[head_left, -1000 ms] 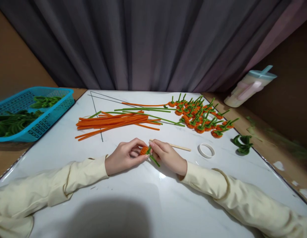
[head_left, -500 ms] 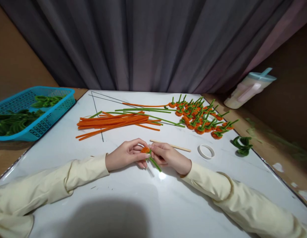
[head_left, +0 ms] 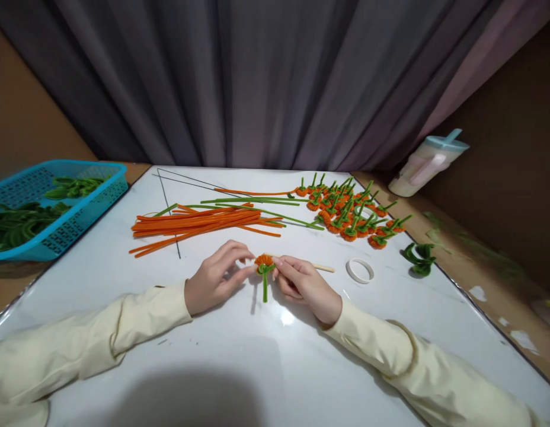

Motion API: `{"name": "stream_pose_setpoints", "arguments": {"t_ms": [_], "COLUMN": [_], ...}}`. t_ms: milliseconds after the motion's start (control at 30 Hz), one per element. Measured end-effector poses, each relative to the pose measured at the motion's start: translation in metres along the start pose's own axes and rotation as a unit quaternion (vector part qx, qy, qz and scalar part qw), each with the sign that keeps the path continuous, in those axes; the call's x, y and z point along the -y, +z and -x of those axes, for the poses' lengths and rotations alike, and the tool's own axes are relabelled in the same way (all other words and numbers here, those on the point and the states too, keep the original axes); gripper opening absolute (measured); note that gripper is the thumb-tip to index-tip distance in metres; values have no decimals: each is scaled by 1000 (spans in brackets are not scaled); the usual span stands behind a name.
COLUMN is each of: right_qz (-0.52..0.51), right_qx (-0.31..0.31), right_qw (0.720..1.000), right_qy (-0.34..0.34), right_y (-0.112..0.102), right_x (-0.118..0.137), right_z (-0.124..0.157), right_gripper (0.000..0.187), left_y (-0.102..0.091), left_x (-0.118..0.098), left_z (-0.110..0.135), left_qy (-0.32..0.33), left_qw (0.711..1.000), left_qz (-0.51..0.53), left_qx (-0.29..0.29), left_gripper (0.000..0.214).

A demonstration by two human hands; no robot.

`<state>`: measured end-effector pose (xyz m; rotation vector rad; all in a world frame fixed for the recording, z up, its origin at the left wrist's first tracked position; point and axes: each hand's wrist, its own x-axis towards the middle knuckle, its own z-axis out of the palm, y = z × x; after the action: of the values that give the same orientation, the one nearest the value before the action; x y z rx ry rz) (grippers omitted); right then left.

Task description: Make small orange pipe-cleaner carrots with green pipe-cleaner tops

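My right hand (head_left: 305, 286) pinches the green edge of a small orange pipe-cleaner flower (head_left: 264, 260) between thumb and fingers. The flower's green stem (head_left: 265, 287) points down toward the table. On the other side, my left hand (head_left: 220, 276) is open, its thumb and fingers apart with their tips at the flower's left edge; whether they touch it I cannot tell. Behind my right fingers lies a thin wooden stick (head_left: 323, 268), partly hidden. Farther back is a pile of orange pipe cleaners (head_left: 199, 222), with several green pipe cleaners (head_left: 257, 200) behind it.
Many finished orange flowers with green stems (head_left: 346, 216) stand at the back right. A white tape roll (head_left: 360, 271) and curled green pieces (head_left: 419, 259) lie to the right. A blue basket (head_left: 79, 222) of green pieces is at left; a lidded cup (head_left: 426, 166) stands back right.
My left fingers have loosened from the flower and spread. The flower has turned so its green stem hangs straight down, with my right hand pinching its side. The view has shifted slightly.
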<state>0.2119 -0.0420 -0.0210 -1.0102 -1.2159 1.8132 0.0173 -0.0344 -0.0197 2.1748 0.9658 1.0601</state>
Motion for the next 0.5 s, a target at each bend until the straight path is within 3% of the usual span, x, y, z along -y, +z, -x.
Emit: {"name": "stream_pose_setpoints", "arguments": {"t_ms": [67, 200, 333, 500], "right_qz": [1, 10, 12, -39], "right_qx": [-2, 19, 26, 16], "right_qw": [1000, 1000, 999, 999], "right_qy": [1, 7, 17, 29], "right_y": [0, 0, 2, -1], "right_x": [0, 0, 1, 5], "right_z": [1, 0, 0, 0], "right_gripper": [33, 33, 34, 31], "left_y": [0, 7, 12, 12], "left_x": [-2, -4, -5, -10], "left_z": [3, 4, 3, 4], "left_qy": [39, 23, 6, -61], "left_qw": [997, 988, 982, 992], "left_qz": [-49, -112, -152, -61], "left_qx": [43, 105, 115, 93], "left_gripper": [14, 27, 29, 20]}}
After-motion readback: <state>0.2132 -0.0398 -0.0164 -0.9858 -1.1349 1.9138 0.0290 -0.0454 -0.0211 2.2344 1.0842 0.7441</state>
